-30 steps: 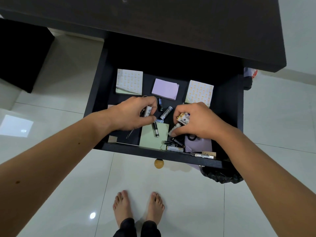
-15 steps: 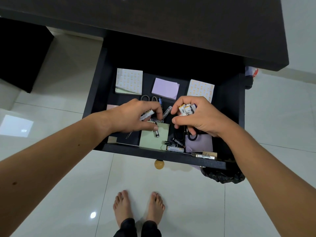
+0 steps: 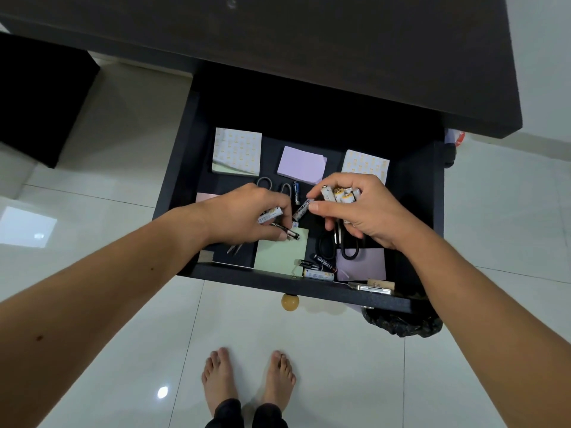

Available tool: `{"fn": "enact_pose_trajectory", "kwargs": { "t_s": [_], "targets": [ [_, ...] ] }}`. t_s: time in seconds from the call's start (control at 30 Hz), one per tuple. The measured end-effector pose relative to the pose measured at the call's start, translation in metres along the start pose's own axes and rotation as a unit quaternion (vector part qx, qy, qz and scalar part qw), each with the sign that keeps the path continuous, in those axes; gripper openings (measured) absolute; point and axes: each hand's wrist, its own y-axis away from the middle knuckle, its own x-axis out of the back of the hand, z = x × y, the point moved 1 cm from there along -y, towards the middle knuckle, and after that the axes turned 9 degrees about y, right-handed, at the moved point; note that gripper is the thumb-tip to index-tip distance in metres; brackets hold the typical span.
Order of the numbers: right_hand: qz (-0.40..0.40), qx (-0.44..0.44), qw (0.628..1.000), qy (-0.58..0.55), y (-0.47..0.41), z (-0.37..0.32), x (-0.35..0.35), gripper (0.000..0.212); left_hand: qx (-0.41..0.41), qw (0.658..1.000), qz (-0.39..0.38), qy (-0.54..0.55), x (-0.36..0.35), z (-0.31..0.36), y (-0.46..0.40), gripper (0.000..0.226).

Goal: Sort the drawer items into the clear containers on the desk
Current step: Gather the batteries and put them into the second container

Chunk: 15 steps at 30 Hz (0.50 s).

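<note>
Drawer [image 3: 176,193], pulled out from under dark desk [image 3: 309,41]; contents being gathered

Right hand [image 3: 364,208]: fingers curled round a bunch of pale batteries [image 3: 341,194], ends pointing up and left; thumb tip beside one loose cell [image 3: 301,210]

Left hand [image 3: 247,214]: fingers curled on a white cell [image 3: 269,215]; thumb and forefinger pinch a dark cell [image 3: 285,232] lying on the green pad [image 3: 281,254], long axis running left-far to right-near

Loose cell: between the two hands, tilted near-left to far-right, touching or nearly touching the right thumb; right hand nearer, left fingertips just beside

Also loose: three cells [image 3: 319,267] by the near wall, one blue cell [image 3: 296,193] farther back

Other: black scissors [image 3: 343,247] under the right hand, grey scissors [image 3: 272,186] beyond the left, note pads far

Clear containers: not in view
</note>
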Motion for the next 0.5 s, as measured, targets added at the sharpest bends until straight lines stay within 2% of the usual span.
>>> {"fn": "enact_pose_trajectory", "kwargs": {
  "t_s": [0.13, 0.27, 0.4, 0.5],
  "targets": [
    [0.011, 0.011, 1.0, 0.0, -0.003, -0.003, -0.001, 0.033, 0.016, 0.998, 0.054, 0.025, 0.01, 0.003, 0.004, 0.012],
    [0.012, -0.014, 0.999, 0.029, -0.008, -0.001, -0.003, 0.016, 0.025, 0.992, 0.101, 0.066, 0.014, 0.008, 0.004, 0.013],
    [0.033, 0.016, 0.989, 0.142, -0.012, 0.002, -0.006, 0.014, 0.035, 0.99, 0.114, 0.077, 0.016, 0.007, 0.006, 0.014],
    [0.042, 0.074, 0.959, 0.27, -0.017, 0.0, -0.011, 0.024, 0.032, 0.989, 0.124, 0.072, 0.017, 0.007, 0.007, 0.011]
  ]
}}
